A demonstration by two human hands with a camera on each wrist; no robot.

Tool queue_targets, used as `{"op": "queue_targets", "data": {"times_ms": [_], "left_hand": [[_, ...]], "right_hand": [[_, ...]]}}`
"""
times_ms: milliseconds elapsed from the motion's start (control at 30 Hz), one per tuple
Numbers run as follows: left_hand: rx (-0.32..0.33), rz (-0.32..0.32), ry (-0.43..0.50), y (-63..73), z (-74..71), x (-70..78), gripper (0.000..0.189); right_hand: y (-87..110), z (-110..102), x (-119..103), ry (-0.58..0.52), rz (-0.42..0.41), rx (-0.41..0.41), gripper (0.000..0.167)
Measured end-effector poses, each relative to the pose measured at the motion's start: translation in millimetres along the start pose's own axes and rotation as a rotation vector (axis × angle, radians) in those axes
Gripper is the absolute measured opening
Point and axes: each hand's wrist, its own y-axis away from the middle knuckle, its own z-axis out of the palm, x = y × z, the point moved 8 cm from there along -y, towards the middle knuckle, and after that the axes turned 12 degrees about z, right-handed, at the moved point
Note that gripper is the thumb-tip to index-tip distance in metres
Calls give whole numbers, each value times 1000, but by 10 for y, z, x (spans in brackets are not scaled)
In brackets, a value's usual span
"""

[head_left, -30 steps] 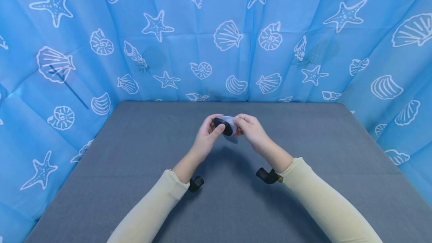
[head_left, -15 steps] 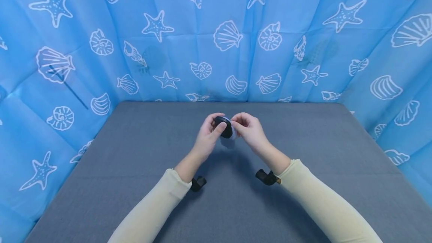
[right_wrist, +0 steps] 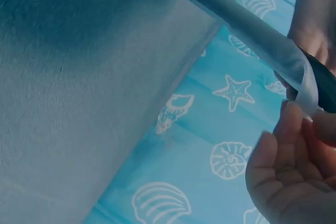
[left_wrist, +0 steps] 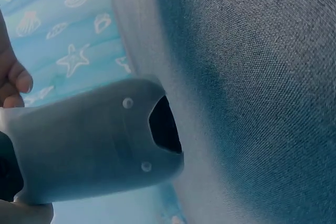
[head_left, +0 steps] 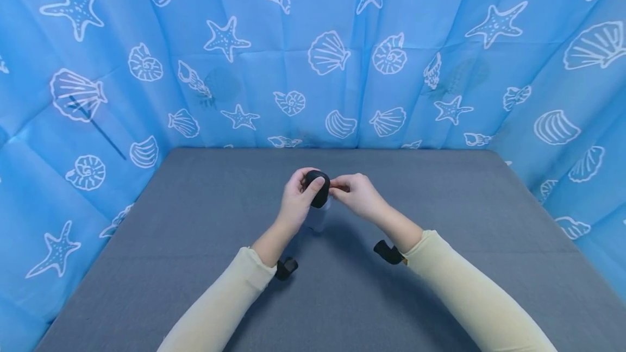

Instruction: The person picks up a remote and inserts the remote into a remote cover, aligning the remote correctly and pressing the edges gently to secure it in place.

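Observation:
My left hand (head_left: 293, 202) grips a smooth black oval object (head_left: 320, 198), its thumb lying across the near face. From the lower end of that object hangs a pale, soft-looking sleeve (head_left: 318, 220). The left wrist view shows the sleeve (left_wrist: 89, 135) broad and flat, with a dark cutout at its far end and two small round dots. My right hand (head_left: 359, 195) pinches at the object's right edge. Seen from the right wrist, its fingertips (right_wrist: 290, 113) hold the sleeve's pale rim (right_wrist: 308, 90) beside the black object. The object's exact kind is unclear.
A grey cloth-covered table (head_left: 235, 194) spreads below both hands. Blue curtains (head_left: 264, 80) with white shell and starfish prints stand behind it and at both sides. A black wrist-worn device (head_left: 287, 268) sits at the left cuff, another black device (head_left: 388, 252) at the right.
The black object has turned more upright, and the sleeve now hangs lower and further left. My right hand has shifted slightly left and down along the rim; my left hand stays near its place.

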Motion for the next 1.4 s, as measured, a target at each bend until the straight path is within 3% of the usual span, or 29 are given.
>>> {"op": "queue_targets", "data": {"times_ms": [200,333,433,667,833,1033,1200,1400], "left_hand": [[-38,-12,-40,-25,6,6,30],[-89,-40,-87,-37,14,-8,31],[-128,-85,-99,-27,18,-36,37],[-224,-188,-124,9,69,-138,48],[-283,-205,-238,-5,69,-143,45],[-346,-205,-423,-43,84,-68,45],[-341,-220,-553,-32,68,-48,41],[-308,-217,-662,-17,38,-1,39]], "right_hand": [[-23,26,24,-4,13,5,16],[-50,30,100,-108,70,-1,17],[-66,23,129,-173,94,-4,17],[-69,0,139,-140,92,12,15],[-72,-42,148,-170,138,39,17],[-72,-143,119,-209,140,156,18],[-30,-190,90,-206,98,217,19],[-15,-171,128,-241,127,232,19]]}}
